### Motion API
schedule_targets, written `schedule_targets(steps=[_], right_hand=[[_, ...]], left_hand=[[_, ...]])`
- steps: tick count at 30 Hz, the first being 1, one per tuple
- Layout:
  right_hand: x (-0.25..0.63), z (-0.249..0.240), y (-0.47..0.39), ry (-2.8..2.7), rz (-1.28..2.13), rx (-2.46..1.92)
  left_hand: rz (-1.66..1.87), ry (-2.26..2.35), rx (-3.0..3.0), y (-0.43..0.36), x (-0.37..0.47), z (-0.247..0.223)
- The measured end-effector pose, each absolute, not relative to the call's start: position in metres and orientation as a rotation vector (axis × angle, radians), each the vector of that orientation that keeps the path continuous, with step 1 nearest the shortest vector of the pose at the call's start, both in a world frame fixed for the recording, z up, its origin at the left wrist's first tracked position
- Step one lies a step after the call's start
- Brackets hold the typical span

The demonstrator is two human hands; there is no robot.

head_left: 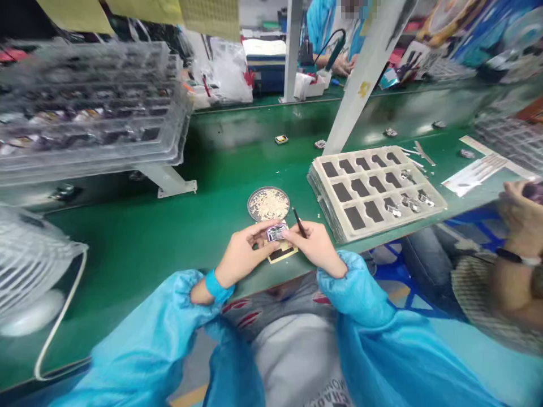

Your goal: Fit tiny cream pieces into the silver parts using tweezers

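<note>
Close to the bench's front edge, my left hand (246,250) pinches a small purple-and-silver electronic device (276,232) between thumb and fingers. My right hand (316,243) is closed around a slim black pen-like tool (299,221), whose shaft points up and away. Its thumb and fingertips also touch the right side of the device. Under both hands lies a yellow-edged card (282,255), partly covered. Just beyond the device sits a round dish (268,203) full of small pale pieces.
To the right stands a stack of beige trays (377,189) holding several silver parts. Clear trays (97,113) fill a raised shelf at left, above a white fan (34,271). A slanted white post (360,85) rises behind. Another person's arm (520,254) is at far right.
</note>
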State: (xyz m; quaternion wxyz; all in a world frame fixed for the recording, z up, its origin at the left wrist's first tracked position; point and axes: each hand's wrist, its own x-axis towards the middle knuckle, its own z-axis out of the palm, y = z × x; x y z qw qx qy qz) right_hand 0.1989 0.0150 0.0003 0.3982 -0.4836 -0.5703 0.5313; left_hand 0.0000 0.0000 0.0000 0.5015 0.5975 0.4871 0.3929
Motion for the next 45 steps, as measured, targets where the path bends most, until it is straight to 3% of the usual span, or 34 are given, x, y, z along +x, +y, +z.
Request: schedule_targets(steps=[9, 18, 30, 45], right_hand=[[0.197, -0.001, 0.016, -1.442, 1.354, -1.204], [0.19, 0.0, 0.014, -1.388, 1.312, -1.102], [0.188, -0.004, 0.018, -1.238, 1.531, -0.975], [0.183, -0.003, 0.015, -1.239, 1.442, -1.053]], left_hand=[[1.036, 1.283, 1.751, -0.005, 0.001, 0.007], [1.036, 0.944, 1.076, -0.002, 0.006, 0.006], [1.02, 0.903, 1.01, -0.002, 0.004, 0.012], [1.012, 0.89, 0.937, -0.003, 0.004, 0.012]])
